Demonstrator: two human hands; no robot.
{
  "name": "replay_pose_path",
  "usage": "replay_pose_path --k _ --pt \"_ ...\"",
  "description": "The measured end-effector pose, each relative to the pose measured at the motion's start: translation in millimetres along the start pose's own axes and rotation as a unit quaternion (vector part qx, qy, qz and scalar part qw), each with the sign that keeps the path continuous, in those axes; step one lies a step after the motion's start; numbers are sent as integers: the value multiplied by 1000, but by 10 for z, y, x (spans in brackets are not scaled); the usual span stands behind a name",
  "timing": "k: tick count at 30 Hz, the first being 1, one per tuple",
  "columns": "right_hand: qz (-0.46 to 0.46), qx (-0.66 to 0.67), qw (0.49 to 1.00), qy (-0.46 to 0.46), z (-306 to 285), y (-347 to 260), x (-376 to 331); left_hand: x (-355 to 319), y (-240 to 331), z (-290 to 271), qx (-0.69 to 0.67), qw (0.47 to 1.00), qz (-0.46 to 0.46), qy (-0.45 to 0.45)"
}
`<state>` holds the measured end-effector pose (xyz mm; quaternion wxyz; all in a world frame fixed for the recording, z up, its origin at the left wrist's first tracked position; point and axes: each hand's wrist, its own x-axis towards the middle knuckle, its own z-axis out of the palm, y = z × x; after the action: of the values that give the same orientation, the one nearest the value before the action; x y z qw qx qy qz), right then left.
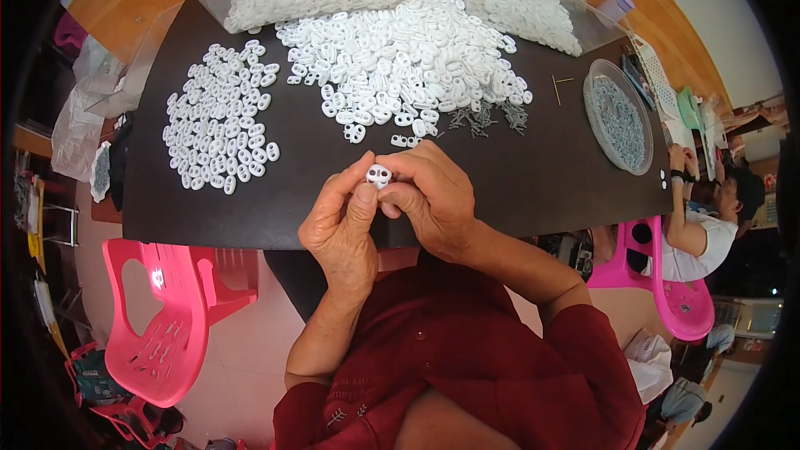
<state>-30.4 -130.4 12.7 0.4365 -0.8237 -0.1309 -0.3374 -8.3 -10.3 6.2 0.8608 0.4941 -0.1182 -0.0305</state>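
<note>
Above the table's near edge, my left hand (343,221) and my right hand (435,198) meet, fingers closed around a small white oval plastic piece (378,175). Two dark round holes show on its face. Thumbs and fingertips of both hands press on it, hiding its sides. Just beyond my fingers lie a few similar white pieces (406,141). Behind them rises a large heap of white plastic pieces (408,50), with small grey screws (472,119) at its right foot. To the left, a separate pile of white two-holed oval pieces (218,117) is spread on the dark table (533,192).
Two clear bins (213,5) (593,32) of white pieces stand at the back. At right are a round dish (593,135) of grey screws and thin brass-coloured rods (557,90). A pink chair (200,317) is at left; another person (696,237) sits at right.
</note>
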Motion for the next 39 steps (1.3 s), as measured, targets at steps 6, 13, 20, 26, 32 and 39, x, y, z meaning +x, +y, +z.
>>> replay_pose_path --k 6,13,20,26,32,39 --pt "16 -11 1000 21 45 -32 -47 -46 -26 18 9 1000 17 7" --pt "64 41 997 31 121 -86 -112 -91 -36 18 20 999 16 33" --pt "0 11 999 50 125 -54 -100 -125 -57 10 20 999 23 30" --pt "-42 -19 998 44 107 -45 -63 -136 -78 -17 29 998 36 33" --pt "-91 -52 993 56 125 -31 -65 -146 -81 -12 38 997 62 22" --pt "-95 -48 992 75 175 -14 -49 -135 -113 -6 73 993 89 39"
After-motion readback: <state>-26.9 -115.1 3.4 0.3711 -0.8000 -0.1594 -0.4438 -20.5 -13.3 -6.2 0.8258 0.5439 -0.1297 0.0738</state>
